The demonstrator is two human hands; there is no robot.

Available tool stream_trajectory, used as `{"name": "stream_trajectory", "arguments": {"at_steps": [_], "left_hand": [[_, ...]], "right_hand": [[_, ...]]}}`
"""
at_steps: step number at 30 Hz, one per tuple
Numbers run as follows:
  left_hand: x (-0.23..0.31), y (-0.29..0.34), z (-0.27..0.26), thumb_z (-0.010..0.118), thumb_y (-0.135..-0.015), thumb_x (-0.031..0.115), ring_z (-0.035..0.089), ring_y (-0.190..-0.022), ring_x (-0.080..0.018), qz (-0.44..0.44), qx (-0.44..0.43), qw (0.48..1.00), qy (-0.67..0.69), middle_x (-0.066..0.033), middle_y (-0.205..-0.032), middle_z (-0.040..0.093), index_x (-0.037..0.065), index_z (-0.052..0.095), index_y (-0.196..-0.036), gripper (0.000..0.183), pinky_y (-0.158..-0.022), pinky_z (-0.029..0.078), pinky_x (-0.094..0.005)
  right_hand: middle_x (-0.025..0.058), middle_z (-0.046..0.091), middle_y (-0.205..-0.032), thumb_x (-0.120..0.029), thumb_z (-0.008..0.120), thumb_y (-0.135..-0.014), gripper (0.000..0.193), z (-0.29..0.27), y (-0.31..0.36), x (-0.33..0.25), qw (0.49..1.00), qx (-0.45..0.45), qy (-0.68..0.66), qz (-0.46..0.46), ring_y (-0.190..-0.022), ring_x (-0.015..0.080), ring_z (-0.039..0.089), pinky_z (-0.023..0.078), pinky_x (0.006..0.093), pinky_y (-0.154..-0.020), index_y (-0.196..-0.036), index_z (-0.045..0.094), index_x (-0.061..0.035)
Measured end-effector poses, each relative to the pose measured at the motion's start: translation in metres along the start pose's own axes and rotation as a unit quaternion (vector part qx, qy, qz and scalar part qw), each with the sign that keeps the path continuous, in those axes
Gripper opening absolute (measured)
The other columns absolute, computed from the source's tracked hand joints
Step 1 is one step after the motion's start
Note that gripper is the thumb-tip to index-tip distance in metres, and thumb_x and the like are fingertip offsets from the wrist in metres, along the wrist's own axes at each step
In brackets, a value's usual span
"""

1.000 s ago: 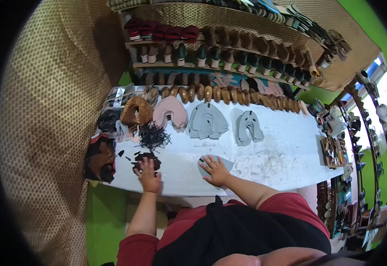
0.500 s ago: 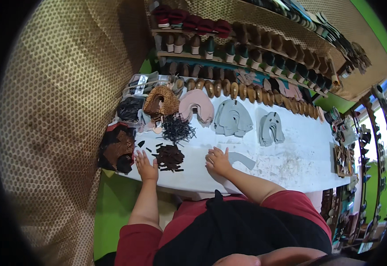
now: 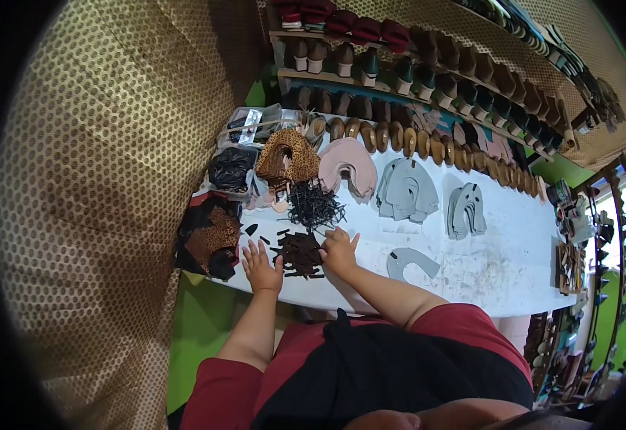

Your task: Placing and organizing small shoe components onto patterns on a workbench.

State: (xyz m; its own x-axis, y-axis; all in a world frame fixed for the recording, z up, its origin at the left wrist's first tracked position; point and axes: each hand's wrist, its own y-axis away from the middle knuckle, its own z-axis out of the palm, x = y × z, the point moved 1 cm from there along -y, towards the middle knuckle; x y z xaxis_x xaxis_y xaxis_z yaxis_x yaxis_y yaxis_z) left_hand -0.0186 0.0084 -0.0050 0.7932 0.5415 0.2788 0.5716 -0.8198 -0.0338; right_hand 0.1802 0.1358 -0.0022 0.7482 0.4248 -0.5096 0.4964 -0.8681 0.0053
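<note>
A pile of short dark brown strips [image 3: 300,256] lies near the front of the white-covered table. My left hand [image 3: 262,271] rests at its left side, flat with the fingers spread, holding nothing. At the pile's right edge is my right hand [image 3: 338,252], fingers apart; its thumb side appears to touch the strips, though I see nothing gripped. To the right of that hand lies a single grey curved shoe-upper piece [image 3: 412,256] with a small dark mark on one end. Just behind the brown pile sits a tangled heap of thin black strips [image 3: 314,206].
Behind are stacked leopard-print pieces [image 3: 278,159], pink curved pieces [image 3: 350,161], and two grey stacks [image 3: 407,192] [image 3: 463,213]. Black and leopard scraps [image 3: 212,233] lie at the left edge. Shoe lasts [image 3: 411,141] line the table's back. A tool box [image 3: 567,265] stands right.
My right hand has moved left from the grey curved piece to the brown strips, uncovering that piece. My left hand stays beside the pile. The whole view has shifted slightly.
</note>
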Motion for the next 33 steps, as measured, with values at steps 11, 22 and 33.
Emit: {"name": "stream_trajectory", "arguments": {"at_steps": [11, 22, 33], "left_hand": [[0.002, -0.001, 0.007, 0.057, -0.094, 0.047, 0.015, -0.150, -0.0404, 0.010, 0.034, 0.999, -0.007, -0.0170, -0.164, 0.019, 0.011, 0.030, -0.155, 0.076, -0.120, 0.016, -0.0535], [-0.001, 0.000, 0.012, 0.059, -0.093, 0.042, 0.017, -0.150, -0.0407, 0.018, 0.083, 0.996, -0.019, -0.0165, -0.164, 0.020, 0.011, 0.031, -0.155, 0.074, -0.120, 0.016, -0.0524], [-0.001, 0.027, 0.016, 0.058, -0.095, 0.031, 0.019, -0.150, -0.0367, -0.008, 0.201, 0.979, -0.005, -0.0127, -0.163, 0.025, 0.010, 0.036, -0.152, 0.065, -0.120, 0.017, -0.0538]], "right_hand": [[0.0097, 0.054, -0.141, -0.021, 0.077, -0.074, 0.011, -0.053, 0.000, 0.086, 0.999, -0.003, -0.040, -0.027, -0.142, 0.0432, 0.031, 0.019, 0.0767, -0.108, -0.085, 0.074, -0.0188], [0.0080, 0.027, -0.161, -0.027, 0.075, -0.080, 0.013, -0.180, 0.053, 0.191, 0.962, -0.220, 0.156, 0.040, -0.151, 0.0446, 0.001, 0.010, 0.0794, -0.109, -0.093, 0.077, -0.0272], [0.0094, 0.032, -0.159, -0.025, 0.072, -0.079, 0.014, -0.166, 0.051, 0.189, 0.964, -0.200, 0.173, 0.001, -0.152, 0.0433, 0.006, 0.009, 0.0787, -0.109, -0.091, 0.077, -0.0243]]}}
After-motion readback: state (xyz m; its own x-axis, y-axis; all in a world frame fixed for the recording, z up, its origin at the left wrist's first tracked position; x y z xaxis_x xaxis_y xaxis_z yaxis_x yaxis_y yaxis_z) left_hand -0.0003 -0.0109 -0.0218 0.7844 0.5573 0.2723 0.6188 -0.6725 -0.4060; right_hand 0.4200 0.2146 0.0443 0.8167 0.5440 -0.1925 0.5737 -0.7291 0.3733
